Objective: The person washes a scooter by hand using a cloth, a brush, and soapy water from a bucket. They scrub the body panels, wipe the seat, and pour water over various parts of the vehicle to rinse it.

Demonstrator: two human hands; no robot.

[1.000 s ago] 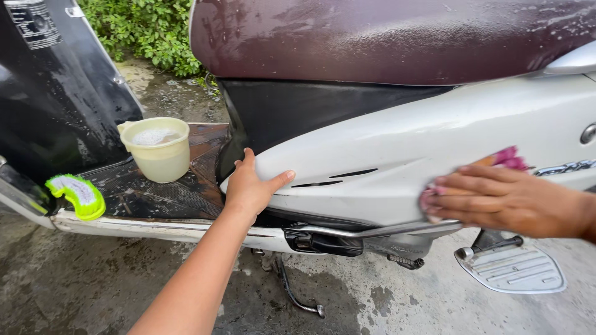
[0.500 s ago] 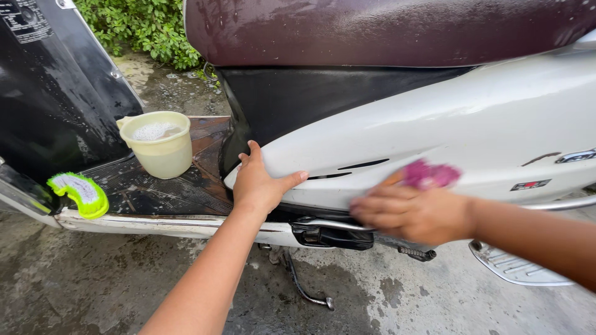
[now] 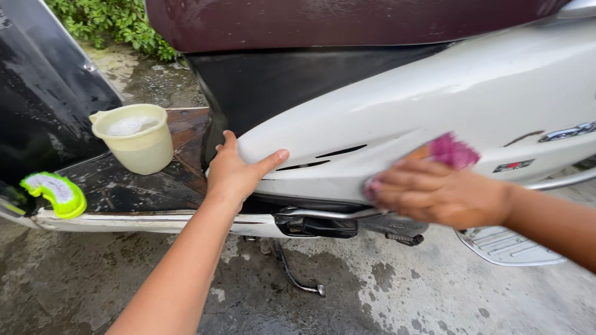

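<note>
Left hand [image 3: 234, 170] braces flat, fingers spread, on the white side panel [image 3: 434, 99]; right hand [image 3: 437, 193] presses pink cloth [image 3: 454, 151] at its 1 o'clock. Risk: trapped grit may scratch the paint.

A pink sponge [image 3: 452, 151] lies pressed flat against the lower edge of a scooter's white side panel [image 3: 434, 93], only its upper corner showing above the fingers that cover it. The panel is glossy and wet, curving down from the dark maroon seat [image 3: 323, 22] to a pointed front end, with two narrow dark slots near that tip.
</note>
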